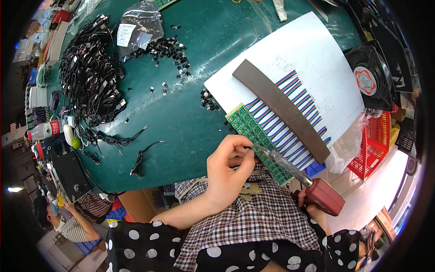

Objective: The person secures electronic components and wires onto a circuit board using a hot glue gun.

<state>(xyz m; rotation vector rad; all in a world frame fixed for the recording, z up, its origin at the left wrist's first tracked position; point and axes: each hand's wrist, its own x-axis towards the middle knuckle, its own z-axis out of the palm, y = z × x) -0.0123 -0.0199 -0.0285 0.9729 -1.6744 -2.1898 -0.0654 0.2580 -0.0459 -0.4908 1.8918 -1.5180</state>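
Note:
My left hand (231,165) is closed in a pinch at the near left edge of a green circuit board (263,140). What its fingertips hold, if anything, is too small to make out. In my right hand (312,207) is a soldering gun (325,196) with a dark red body, its long barrel angled left so that the tip lies over the board close to my left fingertips. Several rows of multicoloured ribbon wires (283,145) run from the board across a white sheet (290,52). A curved brown bar (283,111) lies across these wires.
Small black components (170,51) lie scattered near a clear plastic bag (141,25) on the green table (181,122). A heap of black cables (88,72) sits farther left. To the right are a black fan (371,75) and a red basket (371,145). Another person (74,226) sits at lower left.

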